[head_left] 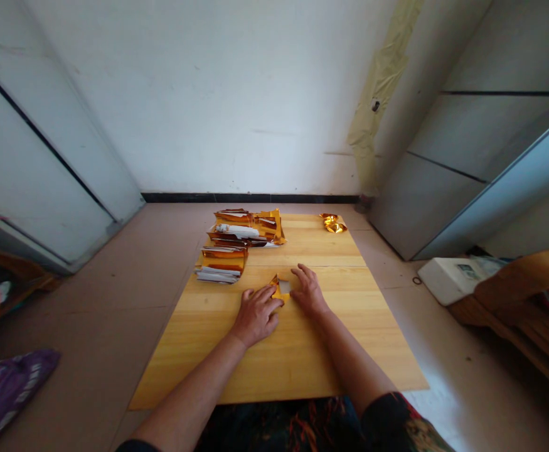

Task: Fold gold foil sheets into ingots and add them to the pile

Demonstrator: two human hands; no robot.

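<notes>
A small piece of gold foil paper (281, 290) with a grey-white patch lies partly folded near the middle of the wooden board. My left hand (256, 314) is on its left side, the curled fingers holding the paper against the board. On the other side rests my right hand (309, 291), its fingers spread and the fingertips close to the paper's right edge; whether they touch it I cannot tell. Beyond my left hand stand rows of folded gold and white paper pieces (222, 263), with a further group of gold paper pieces (246, 229) behind them.
The wooden board (283, 370) is in front of me on a tiled floor. Crumpled gold foil (333, 223) lies at its far right corner. At right are a white box (448, 280) and wooden furniture (514, 301); a purple bag (15, 395) lies at left. A wall rises behind.
</notes>
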